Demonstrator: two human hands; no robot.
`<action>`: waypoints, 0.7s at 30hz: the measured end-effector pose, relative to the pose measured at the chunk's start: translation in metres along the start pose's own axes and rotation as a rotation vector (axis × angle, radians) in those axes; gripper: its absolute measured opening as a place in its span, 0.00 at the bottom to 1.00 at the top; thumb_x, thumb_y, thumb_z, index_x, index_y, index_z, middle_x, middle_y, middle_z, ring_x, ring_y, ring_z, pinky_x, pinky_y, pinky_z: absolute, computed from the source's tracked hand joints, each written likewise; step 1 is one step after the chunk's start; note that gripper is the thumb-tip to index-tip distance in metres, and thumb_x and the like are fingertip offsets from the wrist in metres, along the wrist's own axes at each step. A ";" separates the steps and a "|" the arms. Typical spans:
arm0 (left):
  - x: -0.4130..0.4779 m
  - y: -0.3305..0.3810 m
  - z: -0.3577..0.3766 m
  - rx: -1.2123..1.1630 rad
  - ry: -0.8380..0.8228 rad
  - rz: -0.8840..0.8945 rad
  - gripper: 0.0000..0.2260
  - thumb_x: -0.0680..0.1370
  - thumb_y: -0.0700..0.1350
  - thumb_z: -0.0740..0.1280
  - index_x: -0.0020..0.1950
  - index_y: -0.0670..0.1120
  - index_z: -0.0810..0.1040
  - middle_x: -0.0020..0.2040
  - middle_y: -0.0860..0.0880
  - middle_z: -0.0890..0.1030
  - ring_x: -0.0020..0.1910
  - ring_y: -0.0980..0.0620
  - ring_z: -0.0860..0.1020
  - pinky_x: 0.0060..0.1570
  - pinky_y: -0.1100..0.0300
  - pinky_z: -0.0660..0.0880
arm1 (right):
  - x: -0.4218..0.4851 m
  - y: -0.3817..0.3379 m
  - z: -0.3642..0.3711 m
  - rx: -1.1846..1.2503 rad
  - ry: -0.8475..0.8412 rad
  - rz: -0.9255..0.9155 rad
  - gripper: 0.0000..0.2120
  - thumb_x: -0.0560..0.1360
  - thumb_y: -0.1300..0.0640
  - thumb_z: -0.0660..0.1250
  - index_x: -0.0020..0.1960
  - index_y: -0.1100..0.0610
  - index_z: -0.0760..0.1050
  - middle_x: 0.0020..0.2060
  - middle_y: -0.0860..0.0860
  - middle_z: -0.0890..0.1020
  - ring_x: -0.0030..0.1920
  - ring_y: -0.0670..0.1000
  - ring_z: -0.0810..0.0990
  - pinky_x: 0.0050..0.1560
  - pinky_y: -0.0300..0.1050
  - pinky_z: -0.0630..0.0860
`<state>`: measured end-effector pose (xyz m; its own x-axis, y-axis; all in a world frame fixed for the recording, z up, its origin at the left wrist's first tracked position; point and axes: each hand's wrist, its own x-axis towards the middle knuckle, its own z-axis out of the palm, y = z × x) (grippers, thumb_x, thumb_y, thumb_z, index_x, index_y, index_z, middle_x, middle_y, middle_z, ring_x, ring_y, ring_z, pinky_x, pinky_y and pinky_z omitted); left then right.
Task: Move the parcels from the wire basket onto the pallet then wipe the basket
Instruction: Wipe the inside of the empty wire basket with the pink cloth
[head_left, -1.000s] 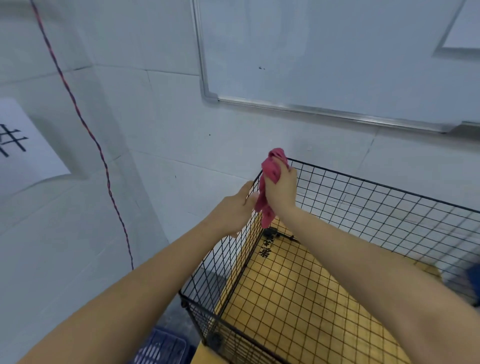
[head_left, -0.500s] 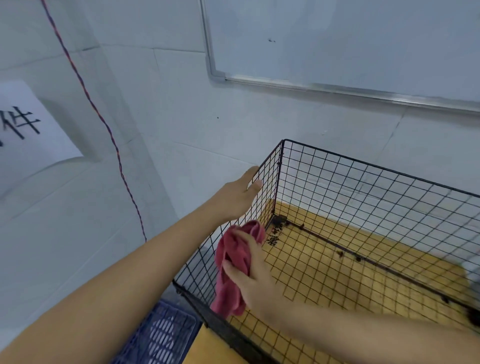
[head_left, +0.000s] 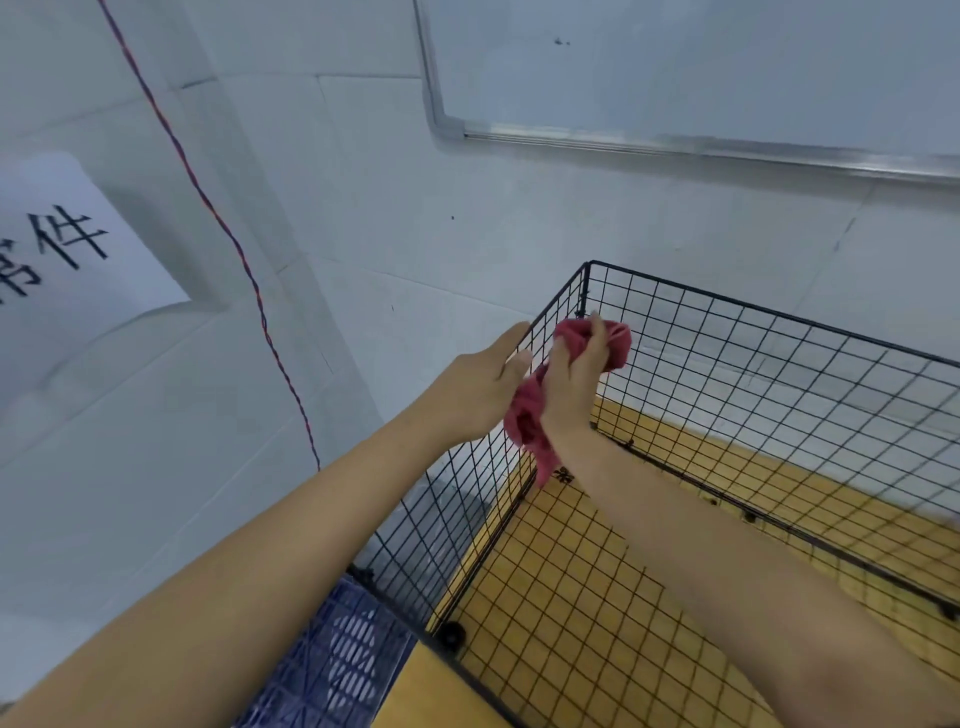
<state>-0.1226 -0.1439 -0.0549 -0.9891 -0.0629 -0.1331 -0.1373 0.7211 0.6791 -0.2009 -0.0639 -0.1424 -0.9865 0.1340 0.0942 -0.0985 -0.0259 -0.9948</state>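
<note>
Both arms extended forward; left hand (head_left: 480, 387) fingers straight; right hand (head_left: 574, 376) grips cloth (head_left: 525, 415).

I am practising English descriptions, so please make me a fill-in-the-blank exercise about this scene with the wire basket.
The red cloth is gripped by the ____.
The ____, fingers straight, touches the wire basket at its top rim.
The basket's wire is ____ in colour.
Missing: right hand; left hand; black.

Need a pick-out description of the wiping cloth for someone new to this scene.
Find the black wire basket under the whiteboard. At its far left corner, the right hand grips a crumpled cloth against the mesh. It is the only pinkish-red soft thing there.
</note>
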 end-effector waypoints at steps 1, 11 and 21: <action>0.000 0.000 0.000 -0.019 -0.008 -0.006 0.21 0.83 0.52 0.49 0.76 0.55 0.54 0.64 0.42 0.75 0.60 0.46 0.76 0.55 0.61 0.70 | 0.013 0.004 0.000 -0.010 0.017 0.007 0.24 0.79 0.60 0.56 0.74 0.56 0.55 0.66 0.55 0.64 0.59 0.47 0.68 0.65 0.43 0.68; 0.006 -0.001 0.002 0.008 -0.017 -0.032 0.21 0.82 0.52 0.49 0.76 0.56 0.53 0.55 0.41 0.79 0.52 0.44 0.79 0.46 0.57 0.75 | -0.033 0.028 0.009 -0.002 -0.095 0.241 0.24 0.79 0.45 0.52 0.74 0.44 0.53 0.67 0.51 0.67 0.64 0.49 0.67 0.70 0.49 0.60; 0.002 0.002 0.001 -0.042 -0.030 -0.051 0.20 0.83 0.52 0.48 0.75 0.57 0.54 0.56 0.43 0.78 0.52 0.39 0.79 0.43 0.54 0.78 | -0.191 0.042 -0.023 -0.056 -0.678 0.638 0.24 0.76 0.53 0.62 0.66 0.43 0.54 0.62 0.52 0.70 0.59 0.51 0.74 0.65 0.54 0.70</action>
<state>-0.1249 -0.1422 -0.0541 -0.9788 -0.0774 -0.1894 -0.1899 0.6879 0.7006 -0.0135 -0.0679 -0.2033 -0.7190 -0.4967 -0.4861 0.4776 0.1549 -0.8648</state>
